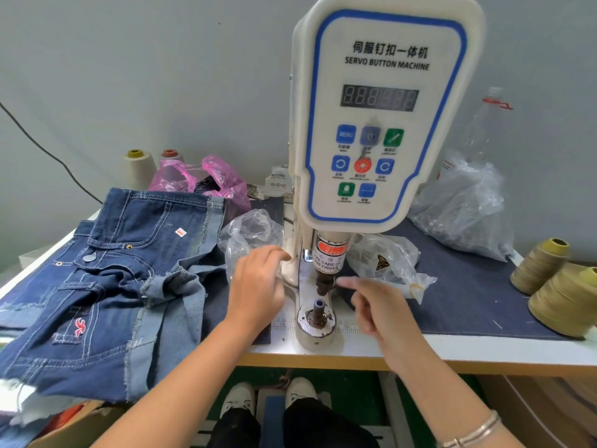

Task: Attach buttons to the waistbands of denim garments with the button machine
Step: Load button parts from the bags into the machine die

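The white servo button machine stands in the middle of the table, its upper punch above the round lower die. My left hand reaches to the left of the machine's column, fingers bent toward a clear plastic bag; whether it holds anything I cannot tell. My right hand hovers just right of the punch, index finger and thumb extended toward it, blurred, with nothing visible in it. A pile of dark denim garments lies at the left, one with a metal button on its waistband.
Clear bags lie right of the machine, a pink bag and white thread cones behind the denim. Olive thread cones stand at the right edge. An empty bottle leans at the wall. My feet rest by a pedal.
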Demonstrator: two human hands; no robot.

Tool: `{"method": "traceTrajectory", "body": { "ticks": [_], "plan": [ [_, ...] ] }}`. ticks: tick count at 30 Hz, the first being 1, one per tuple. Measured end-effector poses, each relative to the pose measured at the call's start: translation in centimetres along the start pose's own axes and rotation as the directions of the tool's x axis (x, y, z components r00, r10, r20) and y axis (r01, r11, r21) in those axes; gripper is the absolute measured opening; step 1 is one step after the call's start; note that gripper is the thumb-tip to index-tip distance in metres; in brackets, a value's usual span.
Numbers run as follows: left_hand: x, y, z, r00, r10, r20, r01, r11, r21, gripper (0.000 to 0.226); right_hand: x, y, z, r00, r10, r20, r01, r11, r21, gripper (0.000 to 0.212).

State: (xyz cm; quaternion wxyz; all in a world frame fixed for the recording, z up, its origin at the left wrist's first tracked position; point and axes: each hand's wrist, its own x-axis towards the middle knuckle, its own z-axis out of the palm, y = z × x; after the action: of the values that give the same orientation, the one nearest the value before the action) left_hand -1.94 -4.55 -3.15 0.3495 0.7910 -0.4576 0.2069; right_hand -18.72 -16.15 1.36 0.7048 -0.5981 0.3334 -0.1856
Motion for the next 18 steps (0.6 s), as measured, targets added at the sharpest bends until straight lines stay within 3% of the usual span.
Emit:
{"method": "traceTrajectory", "body": {
  "ticks": [2, 6, 9, 12, 15, 18],
  "plan": [
    [1.2, -0.9, -0.6, 0.995, -0.1, -0.021, 0.101, 0.994, 0.052, 0.04, 1.6, 0.4, -1.2, 0.989, -0.104, -0.11, 0.094, 0.991, -0.091, 0.018],
    [3.8, -3.2, -2.2, 0.959, -0.285, 0.003, 0.27, 0.911, 0.311, 0.033, 3.6, 2.6, -2.3, 0.978, -0.198, -0.071, 0.161, 0.92, -0.356, 0.024],
    [5.6, -4.6, -3.6, 0.91, -0.361, 0.204, 0.194, 0.807, 0.558, 0.038, 4.5, 3.5, -2.5, 0.967, -0.241, -0.081, 0.192, 0.901, -0.39, 0.024],
    [6.8, -5.3, -4.0, 0.806, -0.422, 0.416, 0.091, 0.782, 0.616, 0.033, 4.6, 3.8, -2.5, 0.95, -0.298, -0.089, 0.234, 0.872, -0.43, 0.028],
    [7.1, -5.6, -3.8, 0.729, -0.472, 0.496, 0.121, 0.802, 0.585, 0.031, 4.5, 4.2, -2.5, 0.931, -0.352, -0.098, 0.274, 0.849, -0.452, 0.03],
    [6.6, -5.7, -3.4, 0.748, -0.442, 0.496, 0.082, 0.803, 0.591, 0.026, 4.5, 4.3, -2.6, 0.925, -0.366, -0.101, 0.282, 0.842, -0.46, 0.031]
  ]
}}
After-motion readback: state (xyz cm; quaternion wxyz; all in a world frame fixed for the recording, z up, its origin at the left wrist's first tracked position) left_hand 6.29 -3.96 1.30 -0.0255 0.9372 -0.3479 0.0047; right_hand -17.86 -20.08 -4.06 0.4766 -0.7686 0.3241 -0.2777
